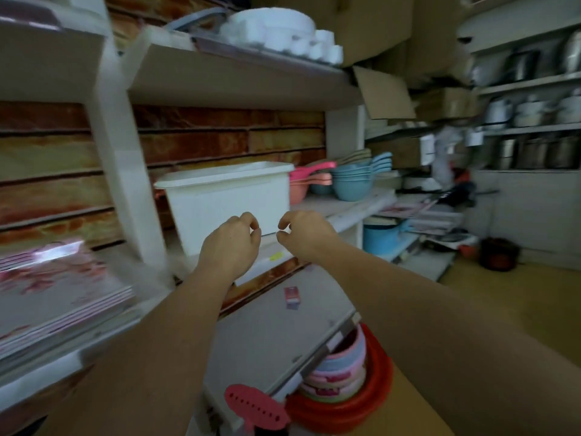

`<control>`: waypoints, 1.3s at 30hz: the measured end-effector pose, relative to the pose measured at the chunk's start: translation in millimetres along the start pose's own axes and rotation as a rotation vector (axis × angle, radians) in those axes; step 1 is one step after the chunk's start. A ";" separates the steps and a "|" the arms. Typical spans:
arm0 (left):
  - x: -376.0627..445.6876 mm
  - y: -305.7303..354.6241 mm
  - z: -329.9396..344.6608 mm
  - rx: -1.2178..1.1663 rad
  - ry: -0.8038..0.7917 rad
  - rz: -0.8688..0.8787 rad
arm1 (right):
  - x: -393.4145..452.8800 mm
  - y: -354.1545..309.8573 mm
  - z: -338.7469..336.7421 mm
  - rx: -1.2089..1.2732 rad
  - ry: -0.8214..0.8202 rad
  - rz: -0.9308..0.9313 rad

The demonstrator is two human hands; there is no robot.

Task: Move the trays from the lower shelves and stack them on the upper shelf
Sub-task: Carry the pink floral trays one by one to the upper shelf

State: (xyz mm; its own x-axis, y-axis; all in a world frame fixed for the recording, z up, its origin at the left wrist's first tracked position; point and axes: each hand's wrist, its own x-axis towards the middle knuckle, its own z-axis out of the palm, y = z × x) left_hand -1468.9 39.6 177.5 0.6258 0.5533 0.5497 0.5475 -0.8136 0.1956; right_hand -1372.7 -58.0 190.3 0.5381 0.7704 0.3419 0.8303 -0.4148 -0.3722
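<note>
A stack of flat trays with a pink flower print (56,294) lies on the shelf at the left, blurred by motion. My left hand (231,243) and my right hand (306,234) are raised side by side in front of a white plastic bin (226,202) on the middle shelf. Both hands have curled fingers and nothing visible in them. They hang just before the bin's lower front and do not clearly touch it. The upper shelf (239,80) runs above the bin, with a grey tray edge (201,25) showing on top of it.
White dishes (273,29) stand on the upper shelf. Pink scoops (309,180) and blue scoops (352,180) sit right of the bin. A small red box (291,297) lies on the lower shelf board (276,335). Red and pink basins (361,388) are stacked below.
</note>
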 end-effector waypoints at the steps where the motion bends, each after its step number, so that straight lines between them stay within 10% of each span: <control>1: 2.6 14.9 6.0 -0.017 -0.008 0.023 | -3.3 14.3 -6.6 -0.022 0.007 0.027; 24: 59.7 379.8 166.3 -0.142 -0.140 0.247 | -51.1 384.6 -142.0 -0.093 0.005 0.289; 39: 199.2 479.0 309.8 -0.197 -0.181 0.321 | 65.3 556.8 -146.5 -0.166 0.065 0.348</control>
State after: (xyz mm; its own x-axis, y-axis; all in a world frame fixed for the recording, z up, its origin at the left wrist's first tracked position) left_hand -909.8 -184.5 129.2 0.8446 0.2745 0.4596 0.2033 -0.9587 0.1990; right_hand -854.0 -309.7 131.8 0.7953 0.5398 0.2758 0.6059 -0.7229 -0.3322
